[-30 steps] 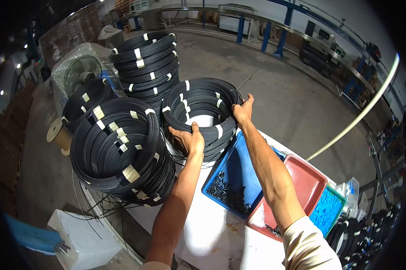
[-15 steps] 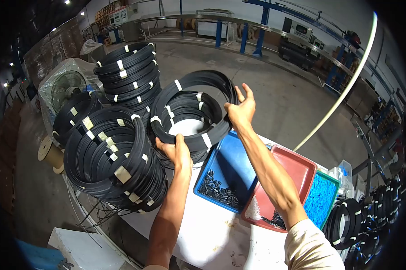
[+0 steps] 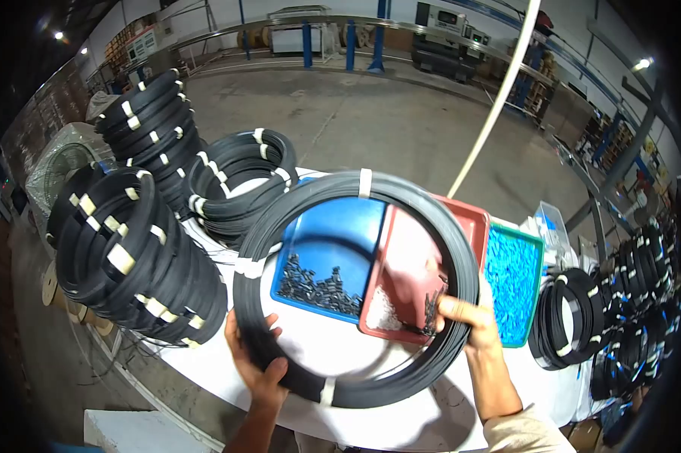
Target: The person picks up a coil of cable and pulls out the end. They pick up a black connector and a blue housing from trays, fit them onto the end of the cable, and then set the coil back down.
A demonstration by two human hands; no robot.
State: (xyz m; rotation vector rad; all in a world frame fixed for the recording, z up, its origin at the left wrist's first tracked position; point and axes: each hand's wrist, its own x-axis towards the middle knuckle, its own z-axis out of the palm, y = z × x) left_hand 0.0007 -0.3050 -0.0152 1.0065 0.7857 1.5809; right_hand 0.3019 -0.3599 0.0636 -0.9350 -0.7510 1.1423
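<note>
Both hands hold up one black coil point(image 3: 355, 394), bound with white tape, in front of me over the white table. My left hand point(image 3: 256, 366) grips its lower left side, fingers wrapped round the edge. On the right side, my right hand point(image 3: 472, 325) clasps it with the thumb over the front. Through the ring a blue tray point(image 3: 336, 226) with small black pieces shows, and beside it a red tray point(image 3: 408, 249) with white and black pieces. Behind the coil's left edge stands a shorter stack of black coils point(image 3: 238, 219).
Tall coil stacks point(image 3: 148, 257) stand at the left, with a wrapped fan point(image 3: 65, 166) behind. A green tray point(image 3: 515, 283) of blue pieces lies right of the red one. More coils point(image 3: 570, 317) are at the far right. A pale pole point(image 3: 499, 106) rises behind the trays.
The held coil has come off the shorter stack, moving right and nearer to me, and now faces me over the trays. Both hands moved with it, and the camera view has turned right.
</note>
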